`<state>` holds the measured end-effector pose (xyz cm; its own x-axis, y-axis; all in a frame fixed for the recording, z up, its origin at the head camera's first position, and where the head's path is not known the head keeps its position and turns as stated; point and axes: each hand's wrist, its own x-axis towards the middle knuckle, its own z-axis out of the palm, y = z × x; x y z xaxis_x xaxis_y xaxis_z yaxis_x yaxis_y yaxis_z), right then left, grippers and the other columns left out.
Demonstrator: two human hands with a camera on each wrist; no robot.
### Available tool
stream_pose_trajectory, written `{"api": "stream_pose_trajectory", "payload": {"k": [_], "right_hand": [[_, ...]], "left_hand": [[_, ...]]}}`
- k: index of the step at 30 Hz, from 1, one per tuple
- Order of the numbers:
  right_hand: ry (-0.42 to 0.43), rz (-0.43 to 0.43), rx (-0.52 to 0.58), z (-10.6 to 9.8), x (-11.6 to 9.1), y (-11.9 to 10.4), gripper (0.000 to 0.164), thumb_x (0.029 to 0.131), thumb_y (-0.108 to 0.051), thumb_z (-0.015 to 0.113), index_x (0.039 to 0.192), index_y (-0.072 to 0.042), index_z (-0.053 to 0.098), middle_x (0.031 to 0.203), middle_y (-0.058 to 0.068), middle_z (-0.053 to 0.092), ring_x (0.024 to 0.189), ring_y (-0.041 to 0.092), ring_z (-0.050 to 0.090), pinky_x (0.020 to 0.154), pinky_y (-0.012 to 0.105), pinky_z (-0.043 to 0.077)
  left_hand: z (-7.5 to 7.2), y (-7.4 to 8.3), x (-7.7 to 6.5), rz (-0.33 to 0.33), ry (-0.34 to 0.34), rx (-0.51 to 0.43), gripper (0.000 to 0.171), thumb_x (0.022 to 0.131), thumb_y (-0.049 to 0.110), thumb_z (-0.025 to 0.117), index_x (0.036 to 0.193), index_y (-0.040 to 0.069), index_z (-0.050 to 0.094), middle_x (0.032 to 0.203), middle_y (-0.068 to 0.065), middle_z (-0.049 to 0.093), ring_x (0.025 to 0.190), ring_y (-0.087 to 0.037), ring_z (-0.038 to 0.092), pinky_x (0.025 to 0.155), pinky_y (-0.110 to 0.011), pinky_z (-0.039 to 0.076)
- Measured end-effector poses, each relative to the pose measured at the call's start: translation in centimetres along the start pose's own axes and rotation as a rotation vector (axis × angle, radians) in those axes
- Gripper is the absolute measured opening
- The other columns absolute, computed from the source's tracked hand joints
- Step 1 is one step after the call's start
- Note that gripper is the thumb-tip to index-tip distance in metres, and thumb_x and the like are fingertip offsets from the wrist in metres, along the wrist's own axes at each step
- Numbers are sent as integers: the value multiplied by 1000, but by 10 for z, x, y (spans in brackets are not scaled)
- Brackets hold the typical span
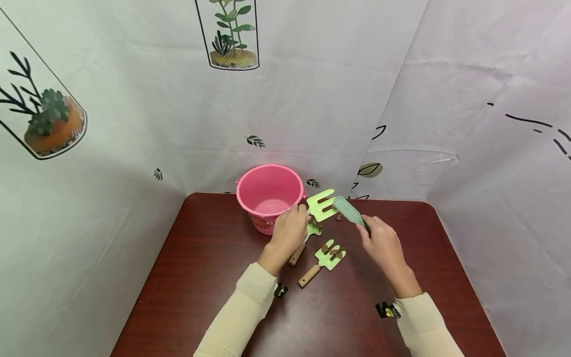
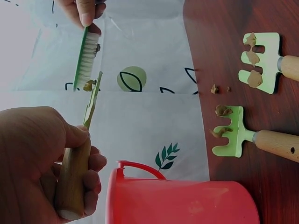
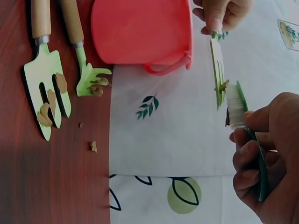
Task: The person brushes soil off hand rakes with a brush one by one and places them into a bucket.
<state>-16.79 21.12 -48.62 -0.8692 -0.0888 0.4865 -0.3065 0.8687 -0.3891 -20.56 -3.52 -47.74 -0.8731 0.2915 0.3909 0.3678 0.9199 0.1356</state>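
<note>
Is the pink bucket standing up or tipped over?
Standing up: the head view shows the pink bucket on the table, its round opening facing upward.

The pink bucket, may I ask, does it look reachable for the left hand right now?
Probably yes: the left hand is near the pink bucket, though the green fork it grips may hinder grasping.

Red-brown table (image 1: 200, 277) | 1 pink bucket (image 1: 269, 184) | 1 green fork (image 1: 327, 259) | 1 green rake (image 1: 298, 253) | brown crumbs (image 3: 93, 146)

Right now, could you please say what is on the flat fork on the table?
On the flat fork, brown clumps sit on its tines, hiding the surface beneath.
</note>
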Motion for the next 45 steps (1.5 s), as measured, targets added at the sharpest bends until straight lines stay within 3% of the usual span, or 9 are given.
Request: {"api": "stream_pose_trajectory", "payload": {"k": [14,24,34,45], "right_hand": [[57,24,-100,-4,0,7,28,92,-8,76,116,4,71,96,20,70,78,44,69,64,62,53],[63,47,-83,-10,3,14,29,94,-8,73,117,8,70,96,23,69,79,45,69,64,62,54],[43,-2,-33,-8,4,-1,28,93,-9,74,116,6,70,97,21,71,80,39,69,69,59,54],[24,-74,-55,3,-1,-15,26,93,-11,76,114,3,71,92,16,69,69,32,66,56,52,53]], "left_hand": [[0,0,0,-1,-7,8,19,101,22,66,99,4,62,88,-10,66,76,-26,71,65,-40,59],[-2,-1,-1,-3,2,-17,20,100,23,68,98,4,61,88,-11,67,75,-27,71,64,-41,58],[0,-3,-2,-9,-1,-29,20,101,23,66,97,4,59,88,-12,66,74,-27,71,62,-42,58],[-2,-1,-1,-24,-47,-43,20,104,23,62,99,4,60,91,-11,67,77,-28,72,63,-42,58]]}}
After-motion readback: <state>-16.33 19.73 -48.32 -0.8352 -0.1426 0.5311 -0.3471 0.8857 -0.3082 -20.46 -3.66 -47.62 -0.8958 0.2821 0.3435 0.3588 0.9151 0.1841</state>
